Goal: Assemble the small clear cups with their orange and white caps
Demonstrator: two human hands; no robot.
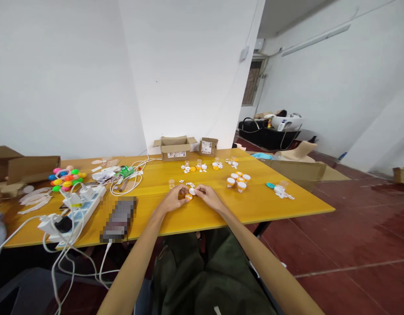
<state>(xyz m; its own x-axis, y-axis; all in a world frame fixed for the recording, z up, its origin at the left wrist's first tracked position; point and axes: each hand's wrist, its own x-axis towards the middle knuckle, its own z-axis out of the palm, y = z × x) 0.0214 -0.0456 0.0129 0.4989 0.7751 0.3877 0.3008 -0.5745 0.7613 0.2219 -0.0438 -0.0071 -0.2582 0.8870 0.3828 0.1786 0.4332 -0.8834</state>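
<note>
Over the near middle of the table, my left hand [173,199] and my right hand [208,197] work close together. My right hand pinches a small white round disc [192,191] between thumb and fingers. The curled fingers of my left hand hold an orange-and-white round lid [189,197] just below that disc. Small white pieces [190,185] lie right behind my fingers. A clear plastic cup [171,183] stands beyond my left hand. To the right is a group of several jars with white-and-orange lids [240,178].
Farther back lie more sets of small parts [218,166], near an open cardboard box [176,148] and a smaller box [208,147]. On the left are a phone [119,218], a power strip [96,197] with cables and colourful balls [67,178]. A teal ring [270,185] lies right.
</note>
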